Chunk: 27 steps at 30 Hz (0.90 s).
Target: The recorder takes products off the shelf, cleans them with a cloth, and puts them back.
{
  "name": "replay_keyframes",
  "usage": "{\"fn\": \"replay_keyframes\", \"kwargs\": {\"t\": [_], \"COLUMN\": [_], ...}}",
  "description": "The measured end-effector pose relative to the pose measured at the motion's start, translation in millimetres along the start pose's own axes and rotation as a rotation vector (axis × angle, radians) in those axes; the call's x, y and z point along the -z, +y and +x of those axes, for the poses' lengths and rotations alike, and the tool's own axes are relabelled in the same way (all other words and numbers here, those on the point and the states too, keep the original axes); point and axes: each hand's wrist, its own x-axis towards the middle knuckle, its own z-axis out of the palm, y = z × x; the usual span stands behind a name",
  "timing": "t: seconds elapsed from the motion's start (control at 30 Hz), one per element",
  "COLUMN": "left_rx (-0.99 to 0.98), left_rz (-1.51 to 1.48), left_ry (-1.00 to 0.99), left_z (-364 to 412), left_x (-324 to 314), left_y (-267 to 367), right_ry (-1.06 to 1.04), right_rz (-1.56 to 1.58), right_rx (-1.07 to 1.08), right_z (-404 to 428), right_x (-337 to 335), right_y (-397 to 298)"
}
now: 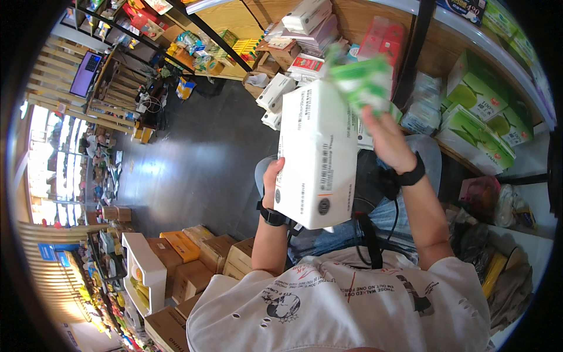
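A large white printed pack of cleansing towels (317, 154) is held up in front of my lap. My left hand (272, 180) grips its left side, thumb on the front face. To the upper right of the pack, my right hand (385, 136) has its fingertips at a green and white soft packet (365, 81), which is blurred. Whether the fingers close on that packet cannot be told. Smaller white packs (276, 93) lie stacked just beyond the large pack.
Shelves ahead carry stacked packs, a red package (383, 42) and wrapped bundles (423, 105). Green drink cartons (477, 132) are at the right. Cardboard boxes (191, 279) and a white bin with bananas (154, 281) stand at the lower left. Dark floor (189, 154) shows at the left.
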Motion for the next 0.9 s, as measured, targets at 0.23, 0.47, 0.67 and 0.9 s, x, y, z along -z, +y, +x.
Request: {"fn": "replay_keyframes", "kwargs": {"t": [0.23,0.47,0.67,0.9], "left_rx": [-0.266,-0.404,-0.666,-0.964], "left_rz": [0.119,0.078,0.206,0.785], "left_ry": [0.012,-0.077,0.029,0.286], "left_z": [35,40,21,-95], "left_x": [-32,-25,-27,-15], "left_y": [58,70,80,232], "right_ry": [-0.292,-0.324,0.174,0.586], "right_rz": [0.098,0.472,0.903,0.716], "right_rx": [0.209,-0.004,0.174,0.063], "right_z": [3,-57,-113,-156], "right_x": [-37,-20,-3,24], "right_y": [-5,2,57,45]}}
